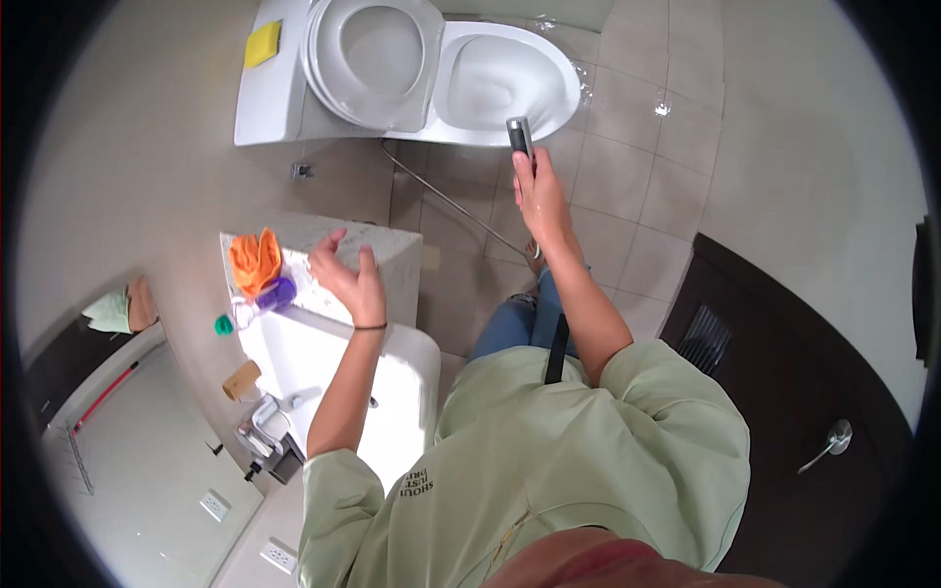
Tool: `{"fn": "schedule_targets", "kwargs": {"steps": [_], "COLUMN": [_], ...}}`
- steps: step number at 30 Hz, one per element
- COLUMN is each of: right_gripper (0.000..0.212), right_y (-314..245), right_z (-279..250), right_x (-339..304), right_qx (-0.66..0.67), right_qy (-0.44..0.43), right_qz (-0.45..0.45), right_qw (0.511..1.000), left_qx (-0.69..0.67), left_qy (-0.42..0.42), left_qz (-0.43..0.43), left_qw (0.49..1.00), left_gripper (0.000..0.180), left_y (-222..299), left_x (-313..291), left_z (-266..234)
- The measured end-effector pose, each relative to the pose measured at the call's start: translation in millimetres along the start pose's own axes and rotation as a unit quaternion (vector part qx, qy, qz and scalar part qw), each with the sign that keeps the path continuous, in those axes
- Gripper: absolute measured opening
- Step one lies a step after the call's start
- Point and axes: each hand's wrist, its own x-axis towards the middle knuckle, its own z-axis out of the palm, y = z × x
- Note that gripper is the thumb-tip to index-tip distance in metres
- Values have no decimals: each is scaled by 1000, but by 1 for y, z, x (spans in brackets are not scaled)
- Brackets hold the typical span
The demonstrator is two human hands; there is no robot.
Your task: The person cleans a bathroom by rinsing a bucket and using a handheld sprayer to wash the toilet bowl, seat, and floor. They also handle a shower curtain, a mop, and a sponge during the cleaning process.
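A handheld bidet sprayer (520,135) with a silver head and dark handle is gripped in my right hand (545,204). Its head is at the near rim of the white toilet (570,98), whose seat and lid (380,54) are raised. From below the toilet a thin hose (446,199) runs toward my right forearm. My left hand (353,284) is held over the marble counter (377,245), fingers apart and holding nothing. Close to it lie an orange cloth (255,263) and a clear bottle with purple on it (274,293).
A yellow sponge (263,45) rests on the toilet tank. Below my left forearm is a white sink (412,367) with a faucet (265,421). The tiled floor (627,147) has wet, shiny spots. A dark door (784,392) stands at the right.
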Motion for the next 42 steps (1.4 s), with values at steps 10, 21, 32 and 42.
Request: {"fn": "schedule_targets", "kwargs": {"steps": [10, 21, 32, 42], "right_gripper": [44, 49, 60, 60], "right_y": [-42, -12, 1, 29], "right_z": [11, 42, 97, 139], "right_x": [11, 55, 117, 156], "right_qx": [27, -100, -227, -336], "right_qy": [-17, -19, -59, -45], "right_qz": [52, 30, 43, 24], "right_qw": [998, 994, 971, 940], "left_qx": [4, -42, 14, 41], "left_qy": [30, 23, -126, -69], "left_qz": [-11, 28, -113, -103], "left_qw": [999, 998, 985, 991], "left_gripper": [38, 43, 60, 65], "left_y": [-1, 37, 38, 27], "left_x": [-7, -78, -192, -205], "left_z": [-2, -117, -107, -80]}}
